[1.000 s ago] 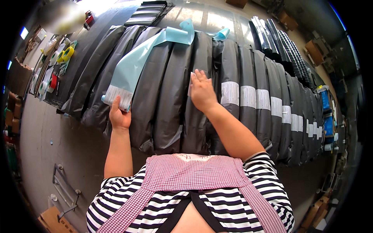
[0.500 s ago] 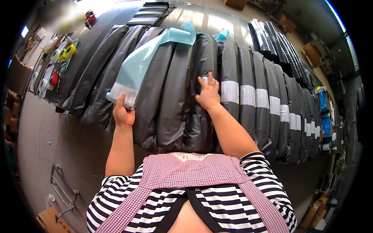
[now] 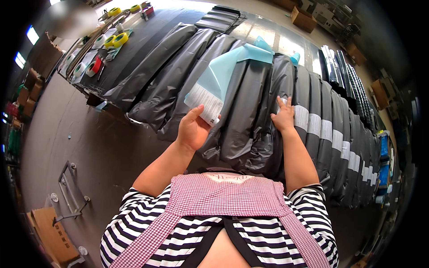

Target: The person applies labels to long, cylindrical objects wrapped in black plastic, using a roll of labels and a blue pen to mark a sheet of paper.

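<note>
My left hand (image 3: 194,129) pinches the near end of a strip of white printed labels (image 3: 204,102) between thumb and fingers. The strip's pale blue backing (image 3: 223,73) runs away from me across several black wrapped packages, its far end curling up. My right hand (image 3: 284,117) lies with spread fingers on a long black plastic-wrapped package (image 3: 282,76), over a white label mostly hidden beneath it. To the right, packages in the same row carry white labels (image 3: 314,124) round their middles. Packages on the left (image 3: 163,64) show bare black plastic.
Yellow tape rolls (image 3: 119,40) and a red tape roll (image 3: 94,67) sit at the table's left end. Flat black bags (image 3: 218,20) lie at the far edge; dark wrapped rolls (image 3: 342,67) lie at far right. A wheeled metal frame (image 3: 71,187) and cardboard box (image 3: 53,234) stand on the floor.
My view has turned, so the table and packages appear farther right. The left hand still holds the label strip. My right hand stays on the same package.
</note>
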